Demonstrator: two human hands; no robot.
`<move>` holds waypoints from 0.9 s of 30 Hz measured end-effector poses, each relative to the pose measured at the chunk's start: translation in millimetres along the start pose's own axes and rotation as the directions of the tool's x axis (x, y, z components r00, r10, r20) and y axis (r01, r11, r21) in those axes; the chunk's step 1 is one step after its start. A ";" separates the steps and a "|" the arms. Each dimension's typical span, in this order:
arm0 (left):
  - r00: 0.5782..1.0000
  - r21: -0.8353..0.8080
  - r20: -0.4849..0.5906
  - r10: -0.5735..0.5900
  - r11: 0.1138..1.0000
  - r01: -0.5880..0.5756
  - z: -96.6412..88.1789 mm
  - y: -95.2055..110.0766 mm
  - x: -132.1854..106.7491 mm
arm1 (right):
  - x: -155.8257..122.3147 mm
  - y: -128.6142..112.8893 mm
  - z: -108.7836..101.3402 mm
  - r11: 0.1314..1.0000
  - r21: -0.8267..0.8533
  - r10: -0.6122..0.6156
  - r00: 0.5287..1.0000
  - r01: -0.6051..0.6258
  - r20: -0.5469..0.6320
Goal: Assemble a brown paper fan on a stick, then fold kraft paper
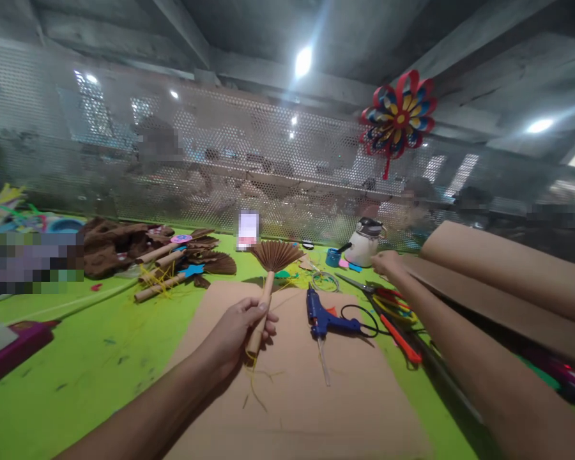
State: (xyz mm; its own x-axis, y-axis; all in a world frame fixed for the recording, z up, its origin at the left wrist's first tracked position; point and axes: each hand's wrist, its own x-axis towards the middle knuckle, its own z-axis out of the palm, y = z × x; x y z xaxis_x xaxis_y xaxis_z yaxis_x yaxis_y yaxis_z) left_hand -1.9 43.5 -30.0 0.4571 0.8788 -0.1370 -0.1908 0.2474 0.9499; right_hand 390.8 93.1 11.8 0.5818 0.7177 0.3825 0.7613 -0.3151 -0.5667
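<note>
My left hand (243, 318) is wrapped round the rolled tan handle of a small brown pleated paper fan (276, 255), which stands tilted above a brown paper sheet (287, 409). Yellow strands hang from the handle's lower end. My right hand (386, 263) is stretched far out at the right, its fingers curled together beside a white bottle with a black top (363, 246); what they hold, if anything, cannot be made out. A blue glue gun (323, 316) lies on the sheet between my arms, its clear glue stick pointing towards me.
Several brown fans with rolled handles (160, 278) are heaped at the left on the green table (110, 358). Scissors (364, 285) and an orange-handled tool (402, 342) lie near my right forearm. A small blue pot (333, 257) stands behind. A brown paper roll (503, 268) fills the right side.
</note>
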 end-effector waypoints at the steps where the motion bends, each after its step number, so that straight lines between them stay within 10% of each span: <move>1: 1.000 -0.014 0.002 -0.003 1.000 0.003 1.9 1.9 -1.8 | -7.2 1.1 -4.7 1.000 0.024 0.006 1.000 -0.006 0.010; 11: 0.999 -0.056 -0.047 0.020 0.998 -0.023 6.6 34.6 -13.9 | -152.6 -40.5 -34.5 0.817 0.378 -0.375 0.899 0.436 -0.226; 17: 0.988 0.039 -0.153 0.008 0.999 -0.002 -3.3 54.2 -26.5 | -171.9 -39.4 -17.3 0.759 0.410 -0.469 0.862 0.506 -0.195; 27: 0.871 0.555 -0.404 0.281 0.832 -0.011 -104.2 58.8 -37.9 | -173.4 -31.5 -9.3 0.749 0.442 -0.486 0.863 0.493 -0.138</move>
State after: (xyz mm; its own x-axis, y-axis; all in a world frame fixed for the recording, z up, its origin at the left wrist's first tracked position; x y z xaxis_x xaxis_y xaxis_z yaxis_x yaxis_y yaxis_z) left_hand -120.9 67.3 1.8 -0.0063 0.9994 0.0342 0.3189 -0.0304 0.9473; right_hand 268.6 -27.2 -29.9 0.1713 0.6869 0.7063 0.7306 0.3924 -0.5588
